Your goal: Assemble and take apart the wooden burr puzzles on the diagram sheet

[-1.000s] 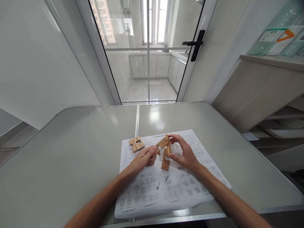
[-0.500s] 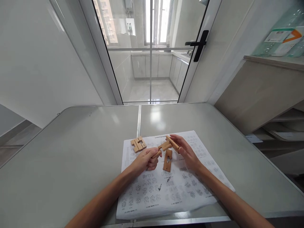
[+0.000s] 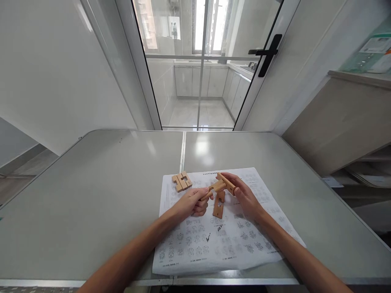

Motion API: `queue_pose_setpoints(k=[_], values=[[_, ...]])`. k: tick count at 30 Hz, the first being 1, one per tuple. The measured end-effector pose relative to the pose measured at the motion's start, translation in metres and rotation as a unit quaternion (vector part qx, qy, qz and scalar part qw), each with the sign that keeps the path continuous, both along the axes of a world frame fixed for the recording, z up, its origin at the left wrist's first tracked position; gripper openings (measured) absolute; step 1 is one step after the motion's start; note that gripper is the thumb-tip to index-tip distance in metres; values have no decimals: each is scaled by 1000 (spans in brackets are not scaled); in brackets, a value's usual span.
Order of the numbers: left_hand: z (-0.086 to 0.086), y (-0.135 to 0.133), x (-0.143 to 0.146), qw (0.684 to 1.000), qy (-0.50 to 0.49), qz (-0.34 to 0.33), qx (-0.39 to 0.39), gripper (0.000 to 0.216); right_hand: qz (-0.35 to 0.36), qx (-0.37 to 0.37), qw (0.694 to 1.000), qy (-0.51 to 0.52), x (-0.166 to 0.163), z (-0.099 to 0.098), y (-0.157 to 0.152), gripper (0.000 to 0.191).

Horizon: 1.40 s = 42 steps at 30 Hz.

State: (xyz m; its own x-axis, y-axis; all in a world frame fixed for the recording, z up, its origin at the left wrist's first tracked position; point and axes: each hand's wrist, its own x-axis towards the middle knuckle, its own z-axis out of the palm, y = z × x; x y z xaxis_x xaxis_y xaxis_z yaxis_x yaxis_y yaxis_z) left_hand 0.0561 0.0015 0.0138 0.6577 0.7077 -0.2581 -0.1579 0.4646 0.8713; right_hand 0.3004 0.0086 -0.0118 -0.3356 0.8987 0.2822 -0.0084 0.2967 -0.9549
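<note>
My left hand (image 3: 195,202) is closed on a notched wooden puzzle piece (image 3: 218,186), whose wide end points up and to the right. Its fingers hide part of the wood there, so I cannot tell if it is one piece or two. Between the thumb and fingers of my right hand (image 3: 246,196) is a wooden puzzle bar (image 3: 226,183), held slantwise against that wide end. Below them a notched wooden piece (image 3: 218,206) lies flat on the printed sheet (image 3: 201,260). Several wooden pieces (image 3: 181,182) sit side by side on the sheet's upper left.
The sheet, covered in small line diagrams, lies on a grey table (image 3: 122,195) with a metal seam and edge. Beyond stands a glass door with a black handle (image 3: 269,55). On the right is a shelf unit (image 3: 332,118) with plastic bottles on top.
My view has shifted slightly, so the scene sits a little differently in it. Both hands keep their holds, and the bar still meets the left-hand piece. The loose pieces stay put on the sheet.
</note>
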Motion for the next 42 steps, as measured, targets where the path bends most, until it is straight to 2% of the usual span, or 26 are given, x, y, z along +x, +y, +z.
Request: queue_pose_setpoints(k=[8, 14, 23, 34, 42], values=[[2, 1, -1, 1000, 2, -4, 5, 39, 2, -11, 1000, -14, 4, 1, 0, 72], [4, 0, 0, 1000, 18, -2, 2, 40, 4, 24, 998, -52, 8, 8, 1, 71], [4, -2, 2, 1000, 18, 0, 7, 43, 3, 67, 994, -90, 16, 8, 2, 62], [2, -4, 3, 999, 22, 5, 28, 43, 5, -23, 998, -55, 17, 1, 3, 86], [7, -4, 3, 999, 45, -6, 29, 44, 40, -55, 998, -18, 20, 5, 5, 81]])
